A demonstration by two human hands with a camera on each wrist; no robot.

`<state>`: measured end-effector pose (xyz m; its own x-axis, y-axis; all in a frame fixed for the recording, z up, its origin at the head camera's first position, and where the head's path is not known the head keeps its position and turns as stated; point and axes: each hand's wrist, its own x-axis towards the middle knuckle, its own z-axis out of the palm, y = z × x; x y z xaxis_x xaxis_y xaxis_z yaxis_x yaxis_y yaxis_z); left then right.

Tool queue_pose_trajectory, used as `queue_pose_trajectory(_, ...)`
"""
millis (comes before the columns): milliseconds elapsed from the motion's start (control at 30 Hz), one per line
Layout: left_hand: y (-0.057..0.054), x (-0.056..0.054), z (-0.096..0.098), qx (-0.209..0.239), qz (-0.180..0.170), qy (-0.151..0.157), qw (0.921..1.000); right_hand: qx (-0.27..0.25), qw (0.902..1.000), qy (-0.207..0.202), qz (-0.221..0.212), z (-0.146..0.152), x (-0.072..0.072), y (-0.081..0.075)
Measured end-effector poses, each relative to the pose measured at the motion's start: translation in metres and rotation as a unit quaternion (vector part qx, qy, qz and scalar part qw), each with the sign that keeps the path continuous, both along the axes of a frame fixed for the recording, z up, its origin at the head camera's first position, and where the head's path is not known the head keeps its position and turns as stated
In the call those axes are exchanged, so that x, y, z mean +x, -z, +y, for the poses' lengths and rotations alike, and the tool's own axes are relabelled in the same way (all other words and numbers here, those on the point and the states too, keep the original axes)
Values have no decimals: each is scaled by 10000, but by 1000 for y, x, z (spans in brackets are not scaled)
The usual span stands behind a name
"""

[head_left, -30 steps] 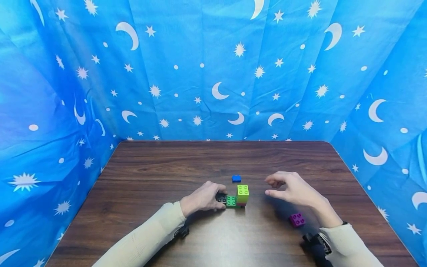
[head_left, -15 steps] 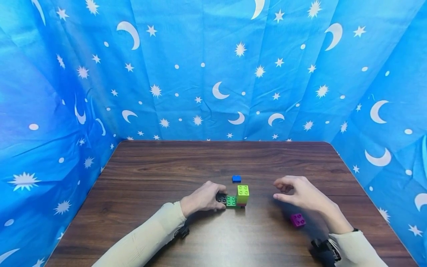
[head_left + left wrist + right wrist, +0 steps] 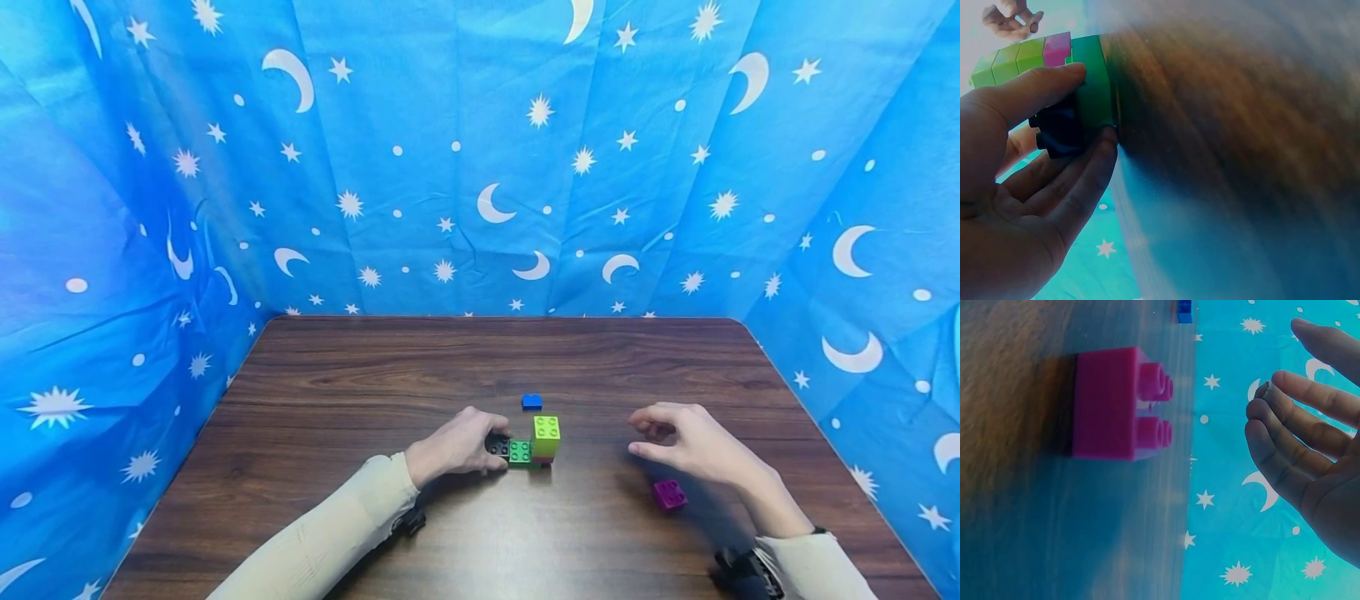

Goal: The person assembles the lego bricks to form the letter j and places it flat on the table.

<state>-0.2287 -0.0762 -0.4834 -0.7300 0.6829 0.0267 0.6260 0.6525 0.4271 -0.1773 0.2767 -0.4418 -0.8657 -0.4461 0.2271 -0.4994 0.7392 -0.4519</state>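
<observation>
Lime-green bricks (image 3: 547, 429) rise in a stack to the right of your left hand (image 3: 456, 442), at the far end of the piece it grips. Your left thumb and fingers are clamped on a black brick (image 3: 1062, 128) and the edge of the green brick (image 3: 520, 451) beneath it, covering so much of the black that only part of its outline shows. Under the lime stack sits a pink brick (image 3: 1057, 49) (from the head view it is barely a sliver), and the left wrist view partly hides this stack behind your thumb. The whole piece stands on the counter (image 3: 375, 358), which blurs badly in that view.

Your right hand (image 3: 697, 442) is well apart from the left, fingers loosely curved around nothing; some of them are hidden behind others from above. The purple brick (image 3: 670, 495) lies just on your side of those fingers, studs up and untouched. In the right wrist view your hand is cut off by the right edge. Beyond and between your hands lies a blue brick (image 3: 532, 402), cropped at the top of that same wrist view. Your sleeves (image 3: 337, 517) run off the bottom of the head view.
</observation>
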Motion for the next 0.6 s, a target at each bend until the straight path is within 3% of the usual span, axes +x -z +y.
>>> queue_pose_trajectory(600,-2,0,0,-30,-126,-61,9999,76,9995,239,-193,13,11,6)
